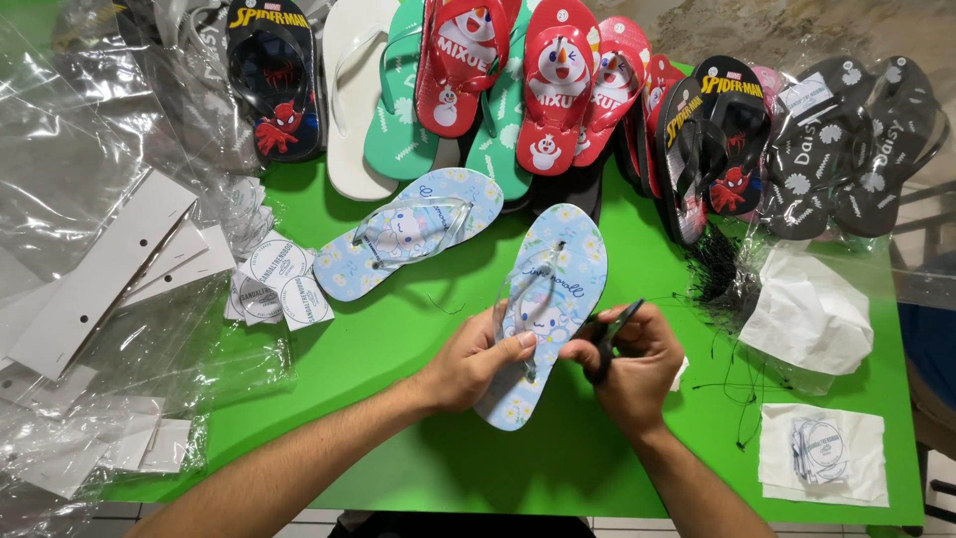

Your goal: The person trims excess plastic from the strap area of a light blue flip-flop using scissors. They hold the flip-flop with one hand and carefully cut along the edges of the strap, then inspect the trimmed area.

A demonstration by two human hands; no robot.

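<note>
A light blue flip-flop [558, 274] with a cartoon print and clear straps lies on the green table [398, 349]. My left hand [473, 359] grips its left edge near the heel, thumb on the sole. My right hand [632, 364] is shut on small black scissors [609, 334], the blades pointing at the strap by my left thumb. The matching light blue flip-flop [408, 234] lies apart, up and to the left.
Rows of flip-flops cross the far edge: red [553, 85], green [403, 110], white [349, 90], black [274, 75] and black [712, 134]. Clear bags and white card strips [100, 274] lie left, round labels [274, 274] beside them. White paper [807, 314], more labels [822, 448] and black threads lie right.
</note>
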